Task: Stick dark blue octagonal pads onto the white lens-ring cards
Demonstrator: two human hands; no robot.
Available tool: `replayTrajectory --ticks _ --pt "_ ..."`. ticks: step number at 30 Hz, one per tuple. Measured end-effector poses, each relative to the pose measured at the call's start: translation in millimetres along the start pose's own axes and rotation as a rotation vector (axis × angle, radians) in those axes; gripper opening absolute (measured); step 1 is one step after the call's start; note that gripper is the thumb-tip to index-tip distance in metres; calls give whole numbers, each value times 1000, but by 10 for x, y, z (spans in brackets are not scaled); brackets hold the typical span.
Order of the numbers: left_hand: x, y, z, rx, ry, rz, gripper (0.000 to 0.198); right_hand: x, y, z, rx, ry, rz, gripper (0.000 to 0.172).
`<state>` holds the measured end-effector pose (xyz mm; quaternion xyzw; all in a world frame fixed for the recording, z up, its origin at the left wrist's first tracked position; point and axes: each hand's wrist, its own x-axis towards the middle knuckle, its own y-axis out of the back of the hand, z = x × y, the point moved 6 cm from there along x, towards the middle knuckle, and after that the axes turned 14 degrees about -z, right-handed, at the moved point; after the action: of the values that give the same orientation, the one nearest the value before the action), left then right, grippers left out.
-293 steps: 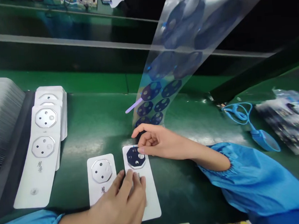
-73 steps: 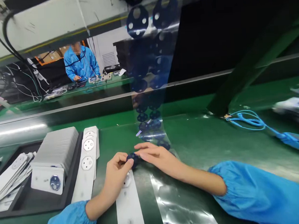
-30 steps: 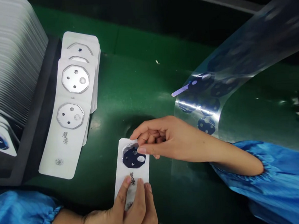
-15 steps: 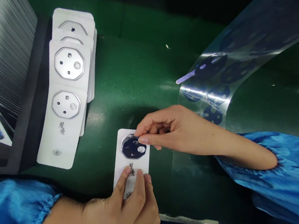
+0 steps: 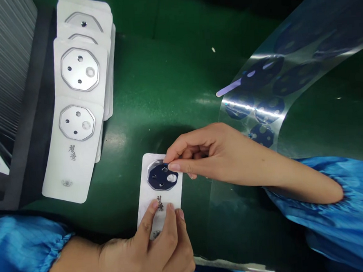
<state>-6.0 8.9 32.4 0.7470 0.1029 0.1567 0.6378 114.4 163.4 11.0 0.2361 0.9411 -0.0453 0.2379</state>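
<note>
Here, left hand [image 5: 154, 252] splayed over panel [image 5: 149, 200], right hand [image 5: 215, 155] pinching dark film [image 5: 160, 177].

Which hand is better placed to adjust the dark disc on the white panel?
Probably the right hand: its thumb and forefinger appear to pinch the dark disc at its upper-right edge. The left hand rests on the white panel below the disc, better suited to steadying it.

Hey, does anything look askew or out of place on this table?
Two things: the dark disc pinched by the right hand sits off-centre on its silver octagon, baring the upper-left edge, and a stray white scrap lies on the green table.
</note>
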Motion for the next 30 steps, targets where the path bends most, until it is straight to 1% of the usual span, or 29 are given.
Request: replayTrajectory --ticks 2,5,8,10,13,18,19,23,27,30 --pt "-2 6 5 30 -25 3 23 -1 -3 -4 -12 0 -10 10" --pt "-1 -9 -4 25 -17 -40 22 1 -3 -7 -17 8 -10 9" --pt "-6 7 31 24 -10 -18 22 7 -4 -5 -8 16 -7 9" --pt "-6 8 50 9 20 -15 22 10 -6 -3 -4 20 -6 9" --pt "-1 -8 28 -33 86 -39 21 9 -7 -5 -7 28 -5 10" --pt "1 4 33 4 -24 -6 22 8 -3 1 -18 23 8 10" --pt "1 4 32 6 -27 -5 22 8 -4 3 -18 22 10 10" --pt "3 -4 10 -34 55 -23 21 13 -5 5 -24 20 14 9" --pt "0 1 36 15 -18 -2 22 14 -4 2 -36 11 15 10" --pt "0 -11 12 22 -23 -5 22 9 -6 -2 -47 -1 13 11"
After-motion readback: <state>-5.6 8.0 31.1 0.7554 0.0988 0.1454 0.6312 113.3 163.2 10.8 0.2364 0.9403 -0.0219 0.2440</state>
